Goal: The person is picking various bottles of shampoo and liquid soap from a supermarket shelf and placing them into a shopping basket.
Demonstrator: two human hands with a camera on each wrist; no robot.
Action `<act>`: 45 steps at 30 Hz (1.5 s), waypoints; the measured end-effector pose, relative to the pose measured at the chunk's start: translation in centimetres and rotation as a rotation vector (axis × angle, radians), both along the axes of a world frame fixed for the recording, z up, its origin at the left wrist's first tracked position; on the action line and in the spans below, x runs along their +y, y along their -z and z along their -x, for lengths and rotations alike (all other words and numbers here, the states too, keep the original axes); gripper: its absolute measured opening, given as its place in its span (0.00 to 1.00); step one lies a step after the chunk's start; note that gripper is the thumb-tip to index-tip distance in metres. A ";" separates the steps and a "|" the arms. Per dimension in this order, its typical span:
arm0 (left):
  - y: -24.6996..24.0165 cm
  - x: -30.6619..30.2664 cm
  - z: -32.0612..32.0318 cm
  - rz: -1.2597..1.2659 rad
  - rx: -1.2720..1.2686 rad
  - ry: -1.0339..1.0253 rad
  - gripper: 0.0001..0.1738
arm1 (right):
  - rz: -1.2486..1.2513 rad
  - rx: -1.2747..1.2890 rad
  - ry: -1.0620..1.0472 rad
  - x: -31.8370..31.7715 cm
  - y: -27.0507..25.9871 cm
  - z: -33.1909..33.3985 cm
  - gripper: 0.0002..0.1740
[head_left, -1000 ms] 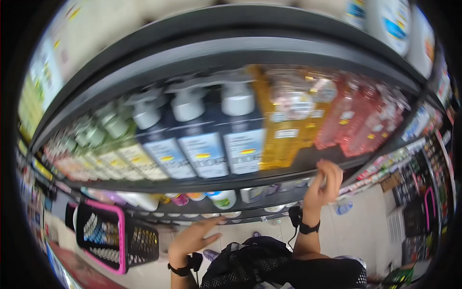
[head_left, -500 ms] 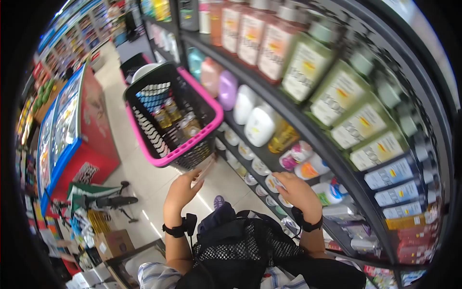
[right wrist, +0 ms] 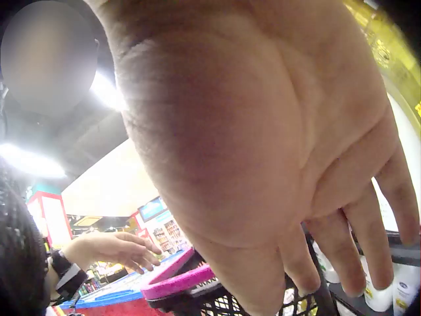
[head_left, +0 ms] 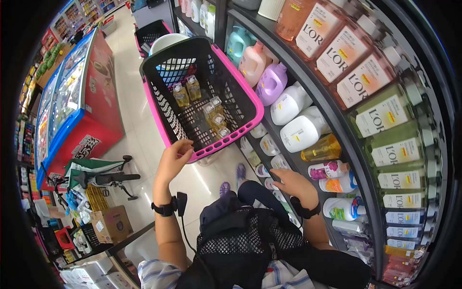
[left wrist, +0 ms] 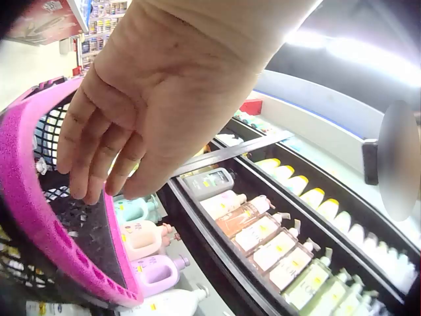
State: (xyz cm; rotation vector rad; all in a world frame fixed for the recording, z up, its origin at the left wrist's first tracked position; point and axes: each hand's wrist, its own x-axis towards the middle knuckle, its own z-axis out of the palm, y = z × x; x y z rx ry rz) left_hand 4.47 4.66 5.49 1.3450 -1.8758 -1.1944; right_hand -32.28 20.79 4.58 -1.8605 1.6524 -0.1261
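A black shopping basket (head_left: 257, 108) with a pink rim stands ahead, and several small bottles (head_left: 194, 89) of yellow liquid sit inside it. My left hand (head_left: 175, 161) is at the basket's near left corner, its fingertips overlapping the pink rim in the head view. Seen from the left wrist, the fingers (left wrist: 95, 155) are loosely extended beside the rim, holding nothing. My right hand (head_left: 296, 188) hovers in front of the lower shelves, nearest a floral-label bottle (head_left: 327, 169). Its fingers (right wrist: 378, 243) are spread and relaxed in the right wrist view, and nothing is in them.
A dark shelf unit on the right carries pump bottles (head_left: 385, 118), with a purple jug (head_left: 272, 84) and white bottles (head_left: 305, 131) lower down. To the left are a red and blue freezer (head_left: 98, 91), a small bicycle (head_left: 110, 179) and a cardboard box (head_left: 111, 225). Another basket (head_left: 153, 32) stands behind.
The view has swung left from the shelf of pump bottles toward the basket, which is now closer. My right hand has dropped from the shelf edge; my left hand has come to the basket's rim.
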 end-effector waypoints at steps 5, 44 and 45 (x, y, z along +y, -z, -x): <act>0.8 -8.8 2.9 0.014 -0.237 0.377 0.23 | 0.031 0.054 0.010 -2.5 5.4 2.6 0.23; 23.5 -21.0 9.5 -0.195 -0.385 0.769 0.31 | -0.028 0.044 -0.040 -11.8 6.4 4.2 0.18; 21.8 -21.7 8.9 -0.081 -0.484 0.830 0.29 | -0.011 0.033 -0.049 -12.1 6.3 4.1 0.18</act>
